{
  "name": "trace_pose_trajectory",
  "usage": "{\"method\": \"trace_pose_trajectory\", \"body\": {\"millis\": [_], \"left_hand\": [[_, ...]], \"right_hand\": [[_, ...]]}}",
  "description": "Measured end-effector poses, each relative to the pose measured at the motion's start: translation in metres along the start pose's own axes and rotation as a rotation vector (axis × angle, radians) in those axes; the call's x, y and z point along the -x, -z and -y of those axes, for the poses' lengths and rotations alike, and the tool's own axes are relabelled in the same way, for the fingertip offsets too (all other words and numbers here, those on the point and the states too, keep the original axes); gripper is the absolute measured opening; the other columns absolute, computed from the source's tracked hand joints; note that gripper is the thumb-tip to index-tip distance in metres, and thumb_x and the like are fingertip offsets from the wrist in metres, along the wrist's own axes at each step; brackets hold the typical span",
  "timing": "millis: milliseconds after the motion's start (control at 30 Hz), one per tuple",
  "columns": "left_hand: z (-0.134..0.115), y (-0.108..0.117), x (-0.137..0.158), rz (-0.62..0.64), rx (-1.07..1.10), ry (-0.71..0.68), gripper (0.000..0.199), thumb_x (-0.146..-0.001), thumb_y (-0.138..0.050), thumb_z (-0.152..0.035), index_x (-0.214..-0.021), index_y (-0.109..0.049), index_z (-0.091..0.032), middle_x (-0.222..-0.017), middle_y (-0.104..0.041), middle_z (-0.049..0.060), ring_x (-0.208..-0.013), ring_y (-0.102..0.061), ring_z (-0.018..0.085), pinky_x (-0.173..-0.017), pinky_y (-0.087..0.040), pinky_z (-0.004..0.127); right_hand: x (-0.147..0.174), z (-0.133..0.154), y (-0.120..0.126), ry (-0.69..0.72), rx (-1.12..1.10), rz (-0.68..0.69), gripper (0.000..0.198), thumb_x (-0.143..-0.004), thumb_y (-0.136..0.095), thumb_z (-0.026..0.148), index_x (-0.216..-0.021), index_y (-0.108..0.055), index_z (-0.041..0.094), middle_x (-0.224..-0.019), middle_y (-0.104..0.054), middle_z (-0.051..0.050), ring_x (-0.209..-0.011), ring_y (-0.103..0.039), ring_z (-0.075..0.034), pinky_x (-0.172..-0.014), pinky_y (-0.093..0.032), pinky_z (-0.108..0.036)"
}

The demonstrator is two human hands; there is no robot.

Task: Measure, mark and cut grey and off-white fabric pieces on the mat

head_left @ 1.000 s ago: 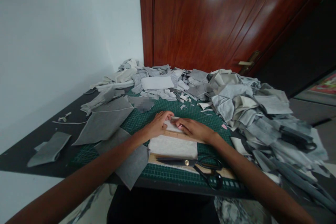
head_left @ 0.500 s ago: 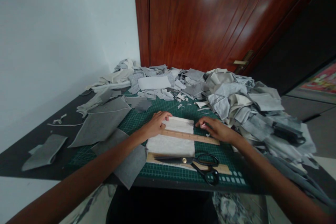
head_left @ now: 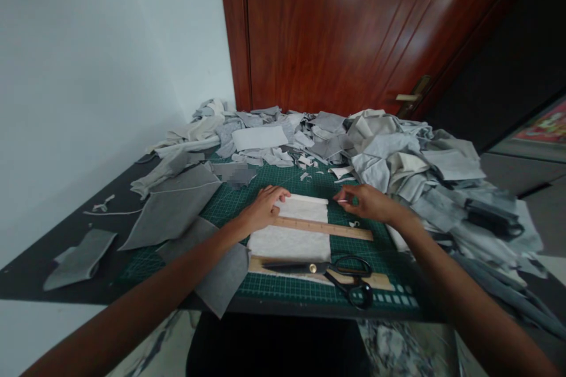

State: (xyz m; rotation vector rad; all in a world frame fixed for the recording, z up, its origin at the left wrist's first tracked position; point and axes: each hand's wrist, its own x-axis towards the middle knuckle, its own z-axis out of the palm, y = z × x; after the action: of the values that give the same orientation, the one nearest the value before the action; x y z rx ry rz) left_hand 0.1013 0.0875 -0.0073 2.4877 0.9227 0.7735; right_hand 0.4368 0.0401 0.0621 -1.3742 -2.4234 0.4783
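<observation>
A cream, oblong piece of soft cloth (head_left: 289, 244) lies flat between the two hands, its far edge running left to right and dipping slightly nearer at the right; a narrow, cream folded strip (head_left: 309, 199) lines that edge; the left hand (head_left: 263, 207) is the nearer, resting on the cloth's far left part, thumb and forefinger spread apart, though how hard it presses I cannot tell; the right hand (head_left: 365, 203) is apart from the cloth, just beyond the strip's right end and roughly level with it, its fingertips closed on a small, pale pink piece (head_left: 342, 201) too small to identify; a slim, light-brown wooden ruler (head_left: 325, 228) crosses the cloth nearly parallel to the strip, on the near side of it, its left end by the left thumb and its right end past the cloth, over the green, gridded cutting mat (head_left: 354, 249); nearer the body lie black-handled metal scissors with a brass-coloured pivot (head_left: 313, 268), blades pointing left, across a flat, pale wooden strip (head_left: 381, 281)
</observation>
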Motion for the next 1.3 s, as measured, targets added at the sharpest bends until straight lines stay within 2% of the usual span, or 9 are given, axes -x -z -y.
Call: {"method": "trace_pose_trajectory", "body": {"millis": [100,200,300,400,533,800,900,1133,1300], "left_hand": [[0.001,0.0,-0.001,0.001,0.0,0.005,0.054,-0.067,-0.045,0.004,-0.113,-0.059,-0.02,-0.105,-0.066,0.004,-0.104,-0.058,0.023,-0.097,-0.045,0.04],[-0.001,0.0,-0.001,0.002,-0.017,0.015,0.05,-0.068,-0.046,0.004,-0.109,-0.06,-0.02,-0.108,-0.067,0.004,-0.108,-0.058,0.024,-0.1,-0.045,0.04],[-0.003,0.001,0.0,0.001,-0.04,0.014,0.046,-0.07,-0.047,0.004,-0.107,-0.06,-0.02,-0.111,-0.067,0.006,-0.111,-0.057,0.025,-0.101,-0.046,0.04],[-0.006,0.003,0.0,0.011,-0.063,-0.019,0.035,-0.081,-0.045,0.0,-0.106,-0.06,-0.019,-0.108,-0.067,0.007,-0.109,-0.057,0.025,-0.101,-0.046,0.041],[-0.008,0.006,0.001,0.034,-0.119,-0.049,0.03,-0.09,-0.041,-0.002,-0.106,-0.06,-0.019,-0.105,-0.064,0.008,-0.108,-0.056,0.025,-0.1,-0.047,0.043],[-0.02,0.019,0.018,0.074,-0.219,-0.105,0.029,-0.099,-0.041,-0.007,-0.119,-0.059,-0.017,-0.117,-0.062,0.01,-0.117,-0.054,0.025,-0.108,-0.047,0.043],[-0.018,0.033,0.023,0.159,-0.175,-0.182,0.027,-0.101,-0.051,-0.017,-0.127,-0.058,-0.019,-0.128,-0.063,0.011,-0.128,-0.053,0.026,-0.114,-0.043,0.044],[0.013,0.061,0.016,0.414,-0.009,-0.147,0.06,-0.101,-0.06,-0.04,-0.154,-0.043,-0.02,-0.162,-0.044,0.015,-0.153,-0.036,0.029,-0.126,-0.03,0.046],[0.013,0.051,0.026,0.323,0.017,-0.107,0.05,-0.103,-0.052,-0.036,-0.152,-0.048,-0.021,-0.16,-0.048,0.012,-0.156,-0.032,0.025,-0.128,-0.025,0.045]], "right_hand": [[-0.021,0.035,-0.019,0.082,-0.188,-0.035,0.017,-0.095,-0.063,0.034,-0.092,-0.07,0.019,-0.084,-0.072,-0.003,-0.069,-0.061,-0.014,-0.064,-0.043,-0.024],[-0.047,0.063,-0.057,0.143,-0.469,-0.016,0.028,-0.098,-0.062,0.045,-0.093,-0.07,0.019,-0.073,-0.062,0.002,-0.064,-0.051,-0.011,-0.06,-0.037,-0.022],[-0.063,0.069,-0.089,0.161,-0.708,0.004,0.039,-0.096,-0.062,0.056,-0.09,-0.065,0.018,-0.074,-0.056,0.003,-0.062,-0.045,-0.01,-0.058,-0.034,-0.022],[-0.069,0.06,-0.102,0.158,-0.819,-0.017,0.045,-0.096,-0.06,0.062,-0.089,-0.062,0.018,-0.078,-0.057,0.002,-0.066,-0.046,-0.011,-0.061,-0.036,-0.023],[-0.07,0.052,-0.101,0.176,-0.729,-0.099,0.045,-0.098,-0.056,0.062,-0.092,-0.064,0.018,-0.083,-0.058,0.0,-0.072,-0.049,-0.013,-0.065,-0.038,-0.025],[-0.072,0.055,-0.102,0.31,-0.468,-0.207,0.034,-0.107,-0.048,0.044,-0.091,-0.065,0.019,-0.09,-0.067,-0.006,-0.083,-0.058,-0.018,-0.081,-0.044,-0.031],[-0.072,0.055,-0.101,0.323,-0.47,-0.204,0.03,-0.107,-0.047,0.039,-0.091,-0.065,0.02,-0.092,-0.068,-0.006,-0.085,-0.06,-0.018,-0.083,-0.045,-0.032],[-0.071,0.055,-0.1,0.333,-0.467,-0.211,0.027,-0.106,-0.049,0.035,-0.091,-0.064,0.019,-0.093,-0.067,-0.007,-0.087,-0.06,-0.018,-0.084,-0.045,-0.032],[-0.07,0.059,-0.097,0.311,-0.449,-0.186,0.033,-0.106,-0.047,0.041,-0.088,-0.063,0.019,-0.089,-0.064,-0.006,-0.084,-0.058,-0.019,-0.081,-0.044,-0.032]]}}
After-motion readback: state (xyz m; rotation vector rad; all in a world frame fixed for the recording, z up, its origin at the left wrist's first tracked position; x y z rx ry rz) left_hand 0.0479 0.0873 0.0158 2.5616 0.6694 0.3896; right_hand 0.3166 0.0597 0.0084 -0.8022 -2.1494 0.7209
